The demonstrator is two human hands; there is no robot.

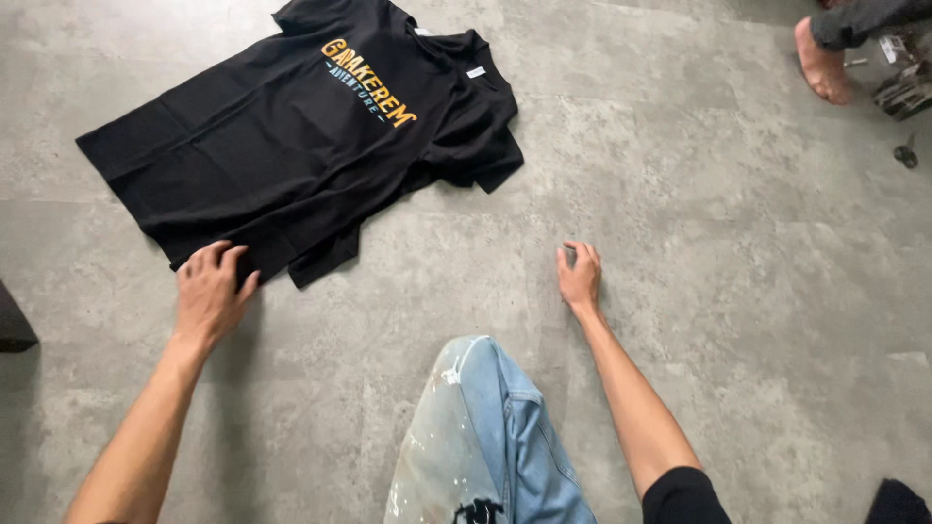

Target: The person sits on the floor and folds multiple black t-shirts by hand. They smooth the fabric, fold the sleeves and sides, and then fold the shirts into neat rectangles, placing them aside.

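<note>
Grey concrete-look floor tiles [738, 291] fill the scene, seen from above by a person seated on the ground, one knee in pale, paint-flecked blue jeans [495, 437] rising at the bottom centre. A black T-shirt [291, 146] with orange and light blue lettering on the chest lies spread flat on the tiles at upper left, its collar pointing toward the top of the view and one sleeve folded under near the right side. The left hand [209, 291] rests at the shirt's lower hem, fingers spread and lying over the edge of the fabric, pressing rather than pinching it. The right hand [580, 275] is planted on bare floor well apart from the shirt, fingers loosely curled, holding nothing. At the upper right corner, another person's bare foot [821, 63] and dark trouser leg show beside some small metal objects [903, 92] too indistinct to identify. A dark object [12, 320] sits at the left edge
</note>
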